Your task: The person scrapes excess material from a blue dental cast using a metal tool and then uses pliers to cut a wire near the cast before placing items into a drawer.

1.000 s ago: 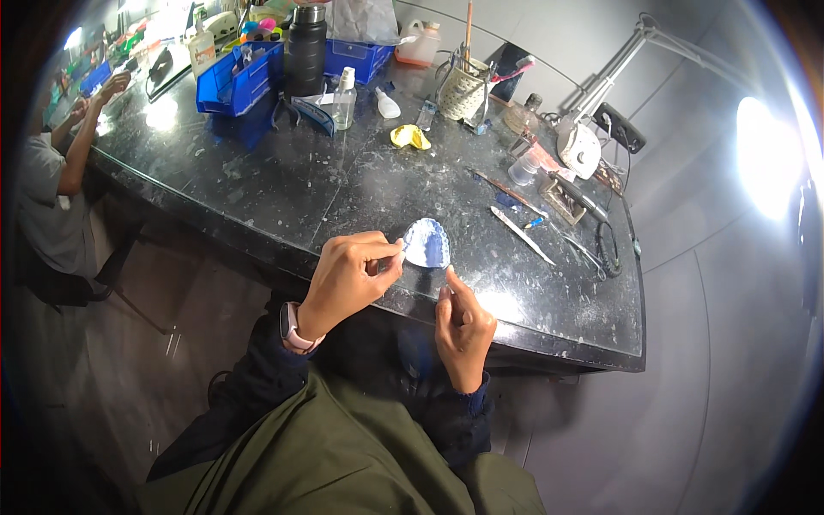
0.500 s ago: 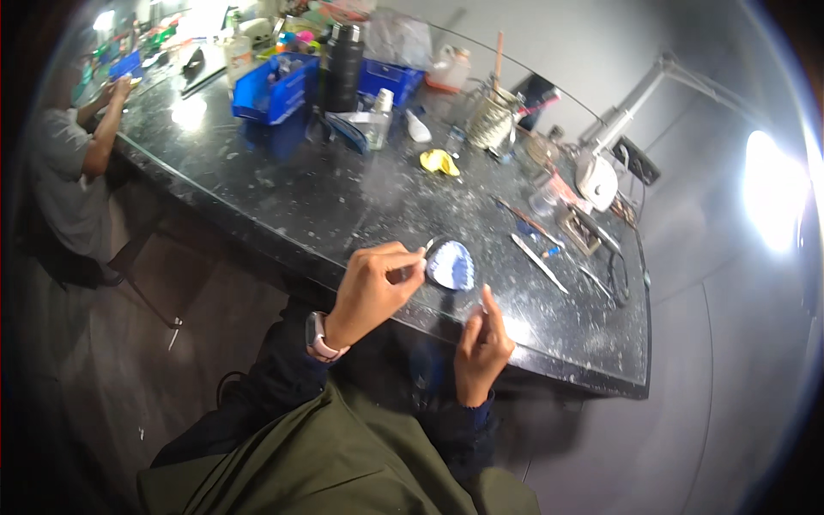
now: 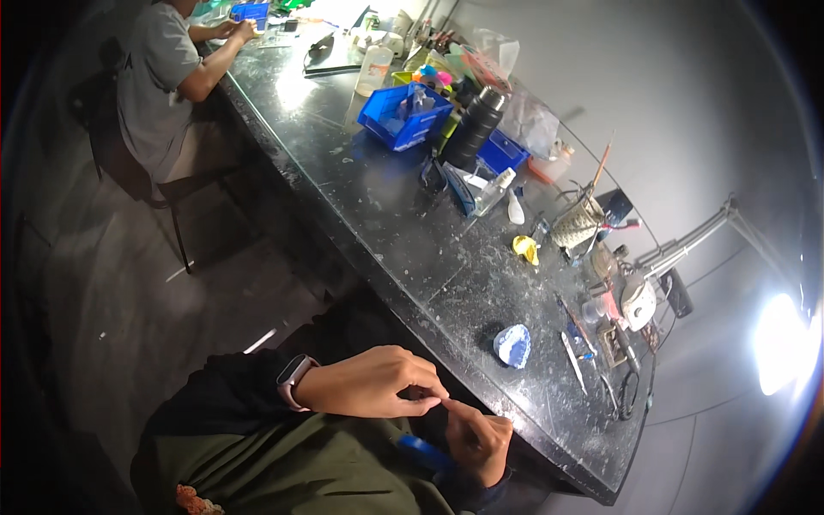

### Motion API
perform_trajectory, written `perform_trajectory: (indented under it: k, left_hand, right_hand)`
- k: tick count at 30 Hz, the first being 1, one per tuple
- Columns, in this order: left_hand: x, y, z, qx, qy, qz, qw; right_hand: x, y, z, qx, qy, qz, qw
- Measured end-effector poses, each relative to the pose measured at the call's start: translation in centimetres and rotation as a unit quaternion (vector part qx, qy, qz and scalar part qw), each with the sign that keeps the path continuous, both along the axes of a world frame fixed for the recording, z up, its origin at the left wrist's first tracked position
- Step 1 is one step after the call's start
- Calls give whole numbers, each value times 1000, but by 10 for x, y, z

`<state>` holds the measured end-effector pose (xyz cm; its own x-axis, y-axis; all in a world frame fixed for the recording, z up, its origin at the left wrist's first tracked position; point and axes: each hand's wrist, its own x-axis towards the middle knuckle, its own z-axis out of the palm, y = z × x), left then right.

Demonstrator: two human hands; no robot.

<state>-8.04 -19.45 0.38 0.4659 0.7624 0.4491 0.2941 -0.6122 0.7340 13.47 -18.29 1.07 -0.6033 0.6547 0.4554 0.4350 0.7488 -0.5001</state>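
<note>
Over my lap, just off the bench's near edge, my two hands meet at the fingertips. My left hand (image 3: 378,383), with a watch on its wrist, is pinched closed; whatever it pinches is too small to make out. Against those fingertips rests the index finger of my right hand (image 3: 482,442), its other fingers curled. A blurred blue strip (image 3: 422,450) shows beside the right hand; whether it is held I cannot tell. A white and blue dental model (image 3: 513,346) lies on the black bench (image 3: 463,322), apart from both hands.
Right of the model lie a white knife-like tool (image 3: 573,362) and other slim tools. Farther back are a yellow piece (image 3: 525,250), a brush pot (image 3: 577,221), a black flask (image 3: 474,129), a blue bin (image 3: 403,116) and a lamp (image 3: 637,302). Another person (image 3: 163,86) sits far left.
My hands have left the dental model, drawn back toward my lap and come together. The model stays on the bench. The view has turned and shifted.
</note>
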Motion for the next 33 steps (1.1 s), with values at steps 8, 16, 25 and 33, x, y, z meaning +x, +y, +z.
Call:
perform_trajectory:
  k: [8, 16, 25, 33]
  left_hand:
    - [-17, 12, 17, -30, -36, -4, 999]
    - [-132, 41, 105, 99, -80, 201, 971]
    - [-287, 110, 20, 41, -370, 432, 821]
    - [-314, 155, -24, -77, -325, 479, 812]
  right_hand:
    - [-14, 8, 29, 22, -56, -10, 998]
    - [-43, 79, 155, 19, -105, 90, 990]
    - [-200, 279, 257, 345, -120, -7, 931]
    - [-398, 494, 313, 199, -282, -122, 931]
